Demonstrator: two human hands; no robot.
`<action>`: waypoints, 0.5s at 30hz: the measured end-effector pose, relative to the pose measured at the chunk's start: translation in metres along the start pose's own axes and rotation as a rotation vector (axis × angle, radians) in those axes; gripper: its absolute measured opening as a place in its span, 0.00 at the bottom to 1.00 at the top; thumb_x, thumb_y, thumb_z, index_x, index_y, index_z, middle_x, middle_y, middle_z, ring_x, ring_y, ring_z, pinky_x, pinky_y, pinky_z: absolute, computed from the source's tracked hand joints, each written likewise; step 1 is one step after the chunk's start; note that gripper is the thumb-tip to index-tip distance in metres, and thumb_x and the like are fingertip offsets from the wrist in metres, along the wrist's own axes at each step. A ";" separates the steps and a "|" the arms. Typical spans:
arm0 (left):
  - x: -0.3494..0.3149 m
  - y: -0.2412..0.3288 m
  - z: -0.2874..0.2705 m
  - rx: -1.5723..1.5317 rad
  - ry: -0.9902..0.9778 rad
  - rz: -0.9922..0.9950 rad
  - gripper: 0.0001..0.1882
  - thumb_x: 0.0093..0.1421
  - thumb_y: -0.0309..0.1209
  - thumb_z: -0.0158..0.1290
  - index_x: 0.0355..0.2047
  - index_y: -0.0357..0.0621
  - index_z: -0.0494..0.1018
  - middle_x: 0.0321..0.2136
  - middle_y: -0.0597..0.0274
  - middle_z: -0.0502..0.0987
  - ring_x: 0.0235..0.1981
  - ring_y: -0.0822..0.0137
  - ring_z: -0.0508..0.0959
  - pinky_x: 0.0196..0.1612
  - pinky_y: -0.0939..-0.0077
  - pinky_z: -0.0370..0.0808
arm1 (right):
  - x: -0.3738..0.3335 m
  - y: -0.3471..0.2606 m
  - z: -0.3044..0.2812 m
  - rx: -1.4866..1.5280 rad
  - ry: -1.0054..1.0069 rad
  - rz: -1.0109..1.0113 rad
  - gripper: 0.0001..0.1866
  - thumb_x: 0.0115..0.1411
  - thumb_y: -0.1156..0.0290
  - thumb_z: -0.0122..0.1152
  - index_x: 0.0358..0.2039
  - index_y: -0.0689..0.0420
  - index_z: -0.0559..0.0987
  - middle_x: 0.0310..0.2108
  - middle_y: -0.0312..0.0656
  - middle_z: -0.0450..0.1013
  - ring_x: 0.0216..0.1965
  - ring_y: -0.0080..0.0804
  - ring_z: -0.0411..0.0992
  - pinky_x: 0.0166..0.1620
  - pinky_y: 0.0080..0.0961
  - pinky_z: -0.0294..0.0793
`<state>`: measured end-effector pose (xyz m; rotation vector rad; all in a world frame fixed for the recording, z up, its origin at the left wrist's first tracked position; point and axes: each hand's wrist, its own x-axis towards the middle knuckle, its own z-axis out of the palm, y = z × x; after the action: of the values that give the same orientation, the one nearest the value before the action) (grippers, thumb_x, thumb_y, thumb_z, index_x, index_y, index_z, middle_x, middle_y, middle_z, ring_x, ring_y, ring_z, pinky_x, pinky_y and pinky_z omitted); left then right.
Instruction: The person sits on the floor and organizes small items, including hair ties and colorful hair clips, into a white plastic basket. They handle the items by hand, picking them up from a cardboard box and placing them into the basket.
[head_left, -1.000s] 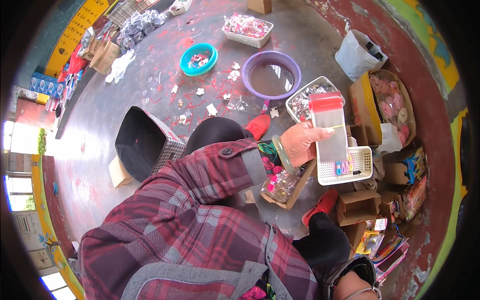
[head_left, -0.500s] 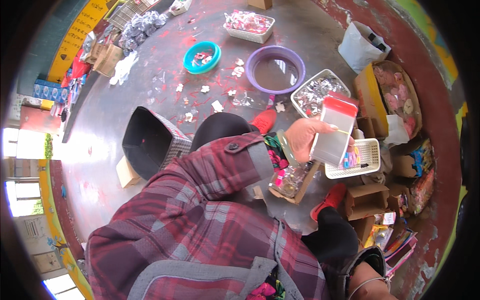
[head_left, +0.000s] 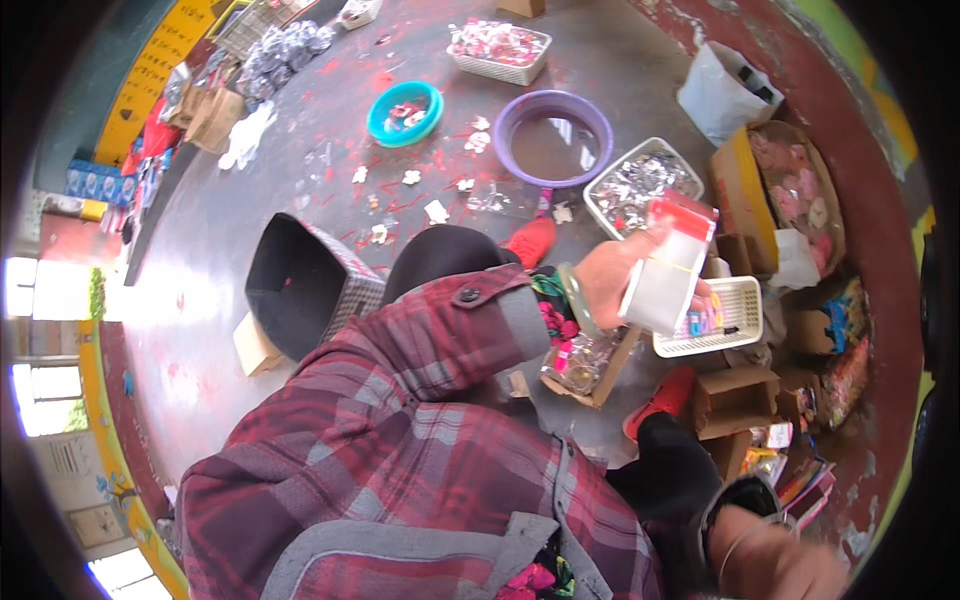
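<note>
A stack of clear plastic bags with a red top strip, a thin yellowish band around it, is held up in my left hand. The thumb is blurred near the red end, and fingertips show at the far side. Just behind the stack stands a white plastic basket with small colourful pieces inside. My right hand is low at the right edge of the view, close to my body; its fingers are smeared by motion. Below my left wrist, a small cardboard box holds clear-wrapped items.
A white basket of silvery packets, a purple basin and a teal bowl stand ahead. A black-lined bin is at the left. Cardboard boxes and a white bag line the right wall.
My right hand has come further into view at the lower right. The left thumb has shifted up toward the stack's red end; the stack stays in nearly the same place.
</note>
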<state>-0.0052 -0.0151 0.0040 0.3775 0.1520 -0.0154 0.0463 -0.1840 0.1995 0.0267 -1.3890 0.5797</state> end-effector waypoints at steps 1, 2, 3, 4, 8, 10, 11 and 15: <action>-0.003 0.007 0.013 0.059 0.097 -0.028 0.34 0.59 0.57 0.32 0.53 0.40 0.58 0.42 0.40 0.70 0.42 0.52 0.73 0.43 0.60 0.72 | 0.000 -0.005 0.000 0.016 0.148 0.028 0.10 0.47 0.80 0.53 0.11 0.55 0.70 0.12 0.32 0.65 0.12 0.23 0.64 0.17 0.18 0.64; -0.001 0.005 0.010 0.064 0.092 -0.009 0.37 0.57 0.61 0.31 0.53 0.43 0.59 0.41 0.40 0.70 0.42 0.52 0.74 0.42 0.60 0.73 | -0.003 -0.009 0.002 0.034 0.301 0.045 0.11 0.46 0.82 0.52 0.10 0.56 0.68 0.11 0.33 0.64 0.11 0.26 0.65 0.16 0.19 0.67; 0.001 0.005 0.008 0.061 0.080 -0.001 0.37 0.57 0.62 0.30 0.53 0.44 0.59 0.41 0.40 0.70 0.42 0.52 0.74 0.42 0.60 0.72 | -0.007 -0.014 0.004 0.051 0.459 0.057 0.12 0.45 0.85 0.50 0.09 0.57 0.66 0.11 0.34 0.63 0.11 0.29 0.65 0.16 0.21 0.70; 0.003 0.006 0.008 0.057 0.071 0.007 0.38 0.56 0.63 0.30 0.54 0.45 0.59 0.41 0.40 0.71 0.42 0.52 0.74 0.42 0.60 0.72 | -0.011 -0.019 0.007 0.069 0.617 0.064 0.13 0.44 0.87 0.49 0.08 0.57 0.65 0.10 0.36 0.62 0.10 0.32 0.66 0.16 0.22 0.74; 0.005 0.001 0.011 0.004 0.076 0.037 0.40 0.54 0.65 0.31 0.51 0.42 0.61 0.38 0.40 0.72 0.38 0.49 0.75 0.42 0.58 0.72 | -0.010 -0.023 0.014 0.070 0.604 0.108 0.12 0.45 0.85 0.49 0.09 0.57 0.65 0.11 0.36 0.63 0.12 0.32 0.66 0.17 0.22 0.73; 0.004 -0.001 0.010 0.002 0.072 0.023 0.39 0.55 0.64 0.29 0.52 0.42 0.60 0.38 0.40 0.72 0.38 0.49 0.75 0.42 0.58 0.72 | -0.009 -0.024 0.016 0.056 0.590 0.118 0.11 0.45 0.84 0.49 0.10 0.57 0.66 0.12 0.36 0.63 0.12 0.32 0.67 0.18 0.22 0.73; 0.006 0.000 0.010 0.003 0.062 0.022 0.39 0.56 0.63 0.28 0.52 0.42 0.59 0.38 0.40 0.72 0.38 0.48 0.75 0.43 0.58 0.72 | -0.009 -0.022 0.017 0.049 0.580 0.123 0.11 0.46 0.84 0.49 0.10 0.57 0.66 0.12 0.36 0.63 0.13 0.32 0.67 0.18 0.22 0.73; 0.004 0.000 0.013 0.028 0.036 -0.002 0.38 0.58 0.61 0.26 0.53 0.42 0.59 0.39 0.39 0.71 0.40 0.49 0.75 0.44 0.59 0.71 | -0.008 -0.027 0.020 0.037 0.577 0.133 0.10 0.47 0.82 0.50 0.12 0.57 0.67 0.13 0.37 0.64 0.14 0.32 0.67 0.19 0.21 0.73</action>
<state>0.0008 -0.0199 0.0154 0.4057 0.1876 -0.0125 0.0380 -0.2169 0.2050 -0.1916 -0.8222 0.6606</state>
